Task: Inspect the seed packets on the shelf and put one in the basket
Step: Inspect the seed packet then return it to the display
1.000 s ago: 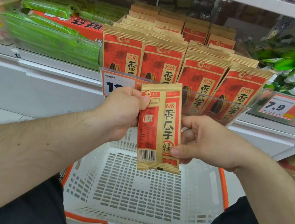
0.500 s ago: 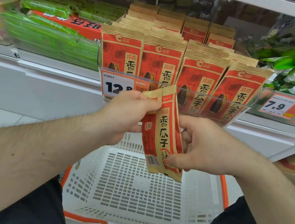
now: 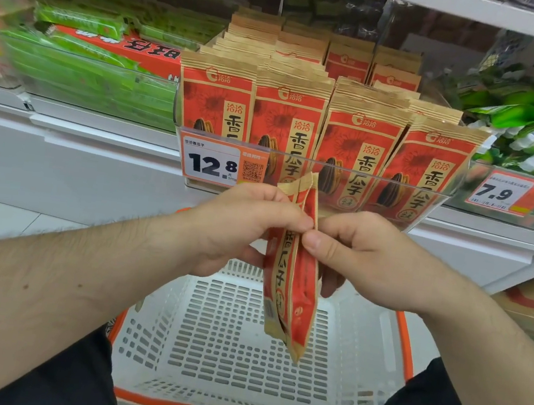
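Head view, both hands' fingers (image 3: 313, 241) pinching seed packet (image 3: 294, 283)

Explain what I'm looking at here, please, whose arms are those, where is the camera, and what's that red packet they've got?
There is no machine here. The picture comes from a wide-angle camera worn on a person's head, looking forward and down, so the two bare arms are that person's own. The left hand and the right hand both pinch one red and tan seed packet near its upper part, held nearly edge-on to the camera. Directly below it sits a white basket with orange trim, with nothing visible inside. Behind, a shelf bin holds rows of matching packets standing upright, with a price tag reading 12.8 on its front.
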Action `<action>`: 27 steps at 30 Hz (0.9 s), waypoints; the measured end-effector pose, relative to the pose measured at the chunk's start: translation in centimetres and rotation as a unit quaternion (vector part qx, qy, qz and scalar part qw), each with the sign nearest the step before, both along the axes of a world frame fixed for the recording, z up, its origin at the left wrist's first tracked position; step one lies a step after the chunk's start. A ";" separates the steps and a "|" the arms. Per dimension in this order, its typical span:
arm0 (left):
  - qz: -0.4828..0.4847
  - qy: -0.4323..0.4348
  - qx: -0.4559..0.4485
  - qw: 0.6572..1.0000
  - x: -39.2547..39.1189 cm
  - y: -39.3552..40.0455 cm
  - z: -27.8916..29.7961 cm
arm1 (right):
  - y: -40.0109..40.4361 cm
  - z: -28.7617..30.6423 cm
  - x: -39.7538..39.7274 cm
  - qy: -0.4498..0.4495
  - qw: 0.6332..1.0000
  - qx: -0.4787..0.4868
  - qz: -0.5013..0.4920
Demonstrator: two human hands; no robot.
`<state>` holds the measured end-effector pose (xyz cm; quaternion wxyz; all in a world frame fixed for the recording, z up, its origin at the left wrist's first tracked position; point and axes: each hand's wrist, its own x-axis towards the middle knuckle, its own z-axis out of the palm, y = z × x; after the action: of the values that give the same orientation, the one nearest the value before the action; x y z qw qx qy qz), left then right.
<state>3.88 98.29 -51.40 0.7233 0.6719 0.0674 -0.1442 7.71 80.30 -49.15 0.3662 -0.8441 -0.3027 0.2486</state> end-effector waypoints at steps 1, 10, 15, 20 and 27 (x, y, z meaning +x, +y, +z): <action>-0.001 -0.004 -0.003 1.000 0.1 0.1 0.0 | 0.0 -0.1 0.0 0.002 1.000 0.004 -0.007; -0.013 -0.015 -0.045 0.999 0.1 -0.1 -0.1 | 1.1 1.2 -0.5 -0.061 0.987 0.047 -0.140; -0.030 -0.019 -0.062 0.997 -0.1 0.1 0.2 | 1.5 2.2 -0.8 -0.024 0.984 0.067 -0.162; -0.039 -0.019 -0.075 0.996 -0.4 0.3 0.2 | 1.4 2.7 -1.5 0.021 0.986 0.071 -0.153; 0.010 -0.014 -0.105 0.994 -0.4 0.2 0.1 | 0.4 3.4 -2.2 0.020 0.995 -0.095 -0.027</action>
<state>3.45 98.49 -51.34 0.7921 0.5935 0.0487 -0.1339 5.48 80.74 -45.74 0.2970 -0.8779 -0.2470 0.2830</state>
